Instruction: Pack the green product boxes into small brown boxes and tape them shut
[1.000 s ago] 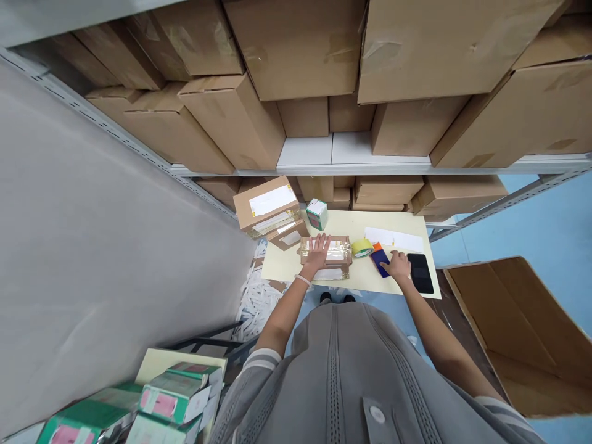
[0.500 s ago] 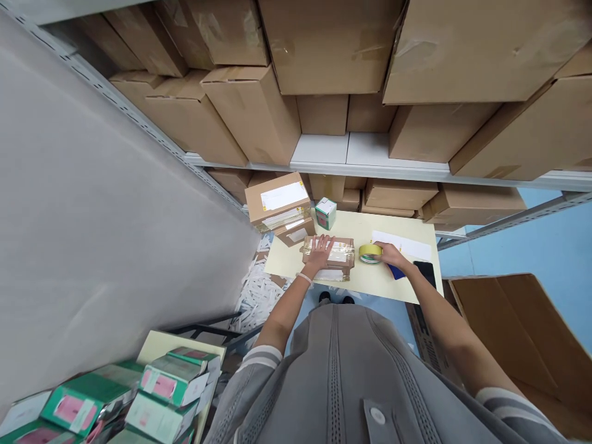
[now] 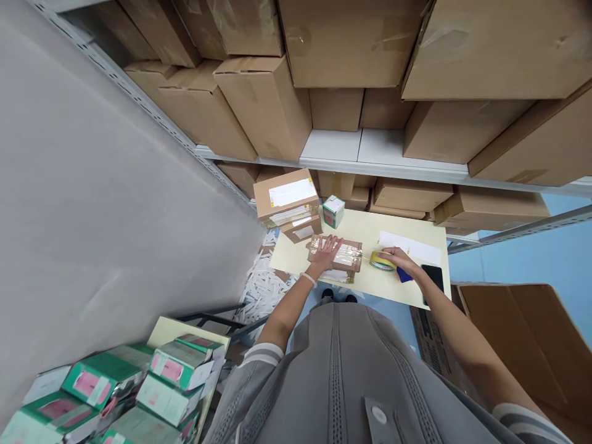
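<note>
A small brown cardboard box [image 3: 350, 254] wrapped in shiny clear tape lies on the pale yellow tabletop [image 3: 296, 256], a white label showing under the tape. My left hand [image 3: 326, 253] is pressed on its top with the fingers spread, holding nothing. To the right, my right hand [image 3: 396, 256] grips a yellow tape roll [image 3: 382, 261], tilted just above or on the table. A thin strand of tape seems to run from the roll to the box. Beneath my right hand is a dark blue object [image 3: 404, 275], its kind unclear.
Labelled cartons [image 3: 287, 192] are stacked at the table's back left beside a small green-white box [image 3: 333, 211]. A label strip [image 3: 414, 246] and a black phone-like slab [image 3: 433, 280] lie right. Shelves hold large cartons [image 3: 342, 49]; green boxes [image 3: 169, 367] pile lower left; an open carton [image 3: 522, 333] stands right.
My right hand has tilted the tape roll and moved it slightly away from the box. My left hand stays on the box. The whole view has shifted a little.
</note>
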